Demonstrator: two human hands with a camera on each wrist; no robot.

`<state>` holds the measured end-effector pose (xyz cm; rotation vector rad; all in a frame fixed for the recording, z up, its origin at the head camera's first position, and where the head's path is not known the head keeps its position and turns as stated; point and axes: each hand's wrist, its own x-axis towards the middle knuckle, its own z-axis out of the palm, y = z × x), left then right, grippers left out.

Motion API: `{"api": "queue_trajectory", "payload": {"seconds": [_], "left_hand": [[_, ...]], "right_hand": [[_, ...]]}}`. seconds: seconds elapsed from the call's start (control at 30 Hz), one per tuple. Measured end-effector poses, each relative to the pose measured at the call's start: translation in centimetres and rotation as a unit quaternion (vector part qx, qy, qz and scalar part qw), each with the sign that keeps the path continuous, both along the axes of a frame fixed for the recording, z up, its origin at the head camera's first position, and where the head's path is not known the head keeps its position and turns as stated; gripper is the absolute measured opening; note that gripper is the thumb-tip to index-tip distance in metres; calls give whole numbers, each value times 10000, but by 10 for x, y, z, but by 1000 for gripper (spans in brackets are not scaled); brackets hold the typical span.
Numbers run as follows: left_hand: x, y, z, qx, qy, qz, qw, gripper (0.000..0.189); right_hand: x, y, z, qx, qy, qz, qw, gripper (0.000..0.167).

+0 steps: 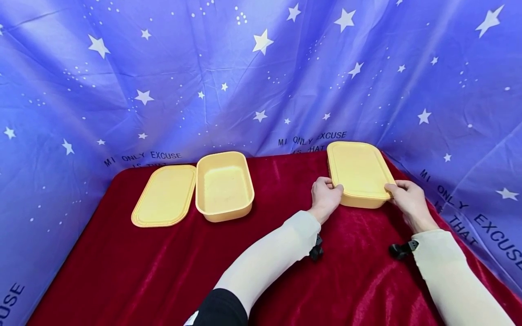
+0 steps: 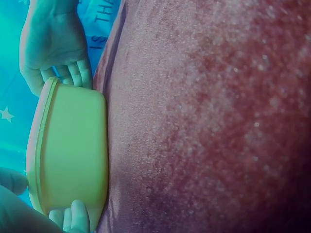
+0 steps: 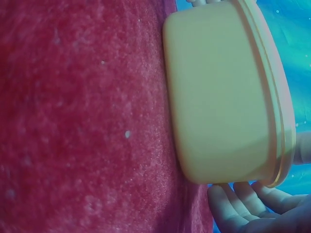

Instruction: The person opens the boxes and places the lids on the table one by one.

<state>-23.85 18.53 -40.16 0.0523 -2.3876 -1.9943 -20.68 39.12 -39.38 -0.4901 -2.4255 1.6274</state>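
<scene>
A yellow lidded food container (image 1: 359, 170) stands at the right of the red cloth, its lid on top. My left hand (image 1: 327, 197) grips its near left corner, thumb on the lid's edge and fingers against the side. At the near right corner, my right hand (image 1: 409, 203) holds it the same way. In the left wrist view, the container's side wall (image 2: 75, 145) sits on the cloth between both hands. The right wrist view shows the lid rim (image 3: 272, 92) seated along the top of the wall, with the right fingers (image 3: 250, 199) curled at the side.
To the left, an open yellow container (image 1: 226, 188) has nothing in it, and a loose yellow lid (image 1: 165, 194) lies flat beside it. Red velvet cloth (image 1: 163, 280) covers the table. A blue curtain (image 1: 228, 59) with white stars hangs behind and at both sides.
</scene>
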Motion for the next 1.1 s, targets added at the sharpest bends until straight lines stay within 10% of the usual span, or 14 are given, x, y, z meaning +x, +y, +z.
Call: {"api": "queue_trajectory", "payload": {"seconds": [1.1], "left_hand": [[2,2,2,114,-102,89,9998,20]], "right_hand": [[3,-1,-1,136,-40,-30,9999,50]]}}
